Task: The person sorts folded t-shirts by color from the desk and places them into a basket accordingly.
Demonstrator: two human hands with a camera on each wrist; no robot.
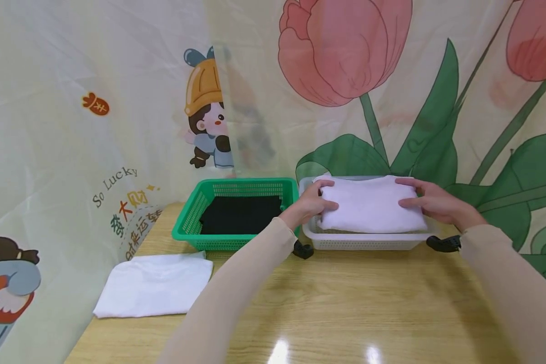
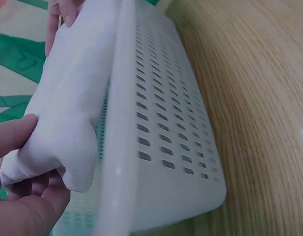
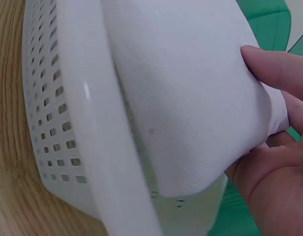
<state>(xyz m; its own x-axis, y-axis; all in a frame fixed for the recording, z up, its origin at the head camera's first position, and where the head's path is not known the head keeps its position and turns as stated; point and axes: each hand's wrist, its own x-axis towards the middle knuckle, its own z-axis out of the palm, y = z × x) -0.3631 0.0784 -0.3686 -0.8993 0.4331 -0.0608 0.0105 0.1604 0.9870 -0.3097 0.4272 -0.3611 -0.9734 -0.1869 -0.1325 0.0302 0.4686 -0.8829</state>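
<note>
The left hand (image 1: 313, 201) and right hand (image 1: 437, 201) each grip one end of the cloth (image 1: 368, 205), held at the mouth of the white basket (image 1: 368, 243). Uneven release could let its folds slump open; a drooping corner could snag the rim (image 2: 119, 123). The cloth hides some fingertips and most of the basket's floor, so support beneath is unclear.

Tbl (image 1: 346, 293): grn bskt (image 1: 227, 243), wht bskt (image 1: 364, 243), wht cloth (image 1: 156, 285)
</note>
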